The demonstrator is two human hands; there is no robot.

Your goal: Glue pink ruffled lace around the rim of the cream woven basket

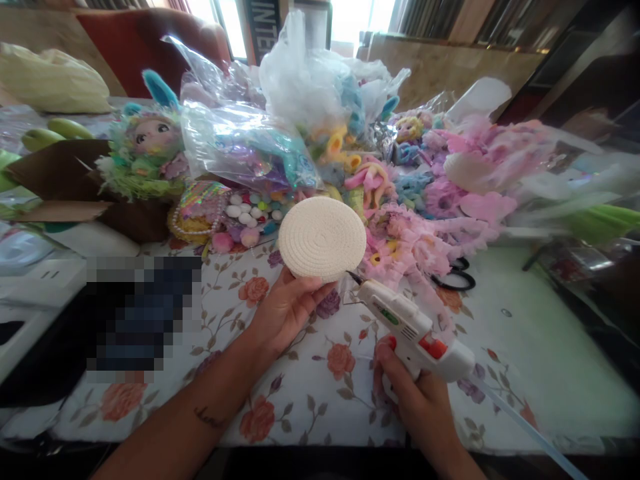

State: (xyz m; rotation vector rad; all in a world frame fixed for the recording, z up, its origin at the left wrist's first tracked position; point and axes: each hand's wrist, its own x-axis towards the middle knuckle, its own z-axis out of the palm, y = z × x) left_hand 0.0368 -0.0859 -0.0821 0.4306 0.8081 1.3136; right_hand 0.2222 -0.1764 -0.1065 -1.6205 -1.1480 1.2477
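Cloth (313, 393), rose-printed, lies below left hand (290, 310) pinching coiled disc (323, 237), right hand (413, 387) gripping glue gun (400, 317), "INTE" sign (265, 27) beyond.

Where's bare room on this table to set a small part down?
Floral tablecloth between the left forearm and right grip, nearer than the woven disc. Also the pale green surface right of the glue gun and black loops, apart from one small round thing. Crowded: the far side, with plastic bags, dolls and pink ruffles.
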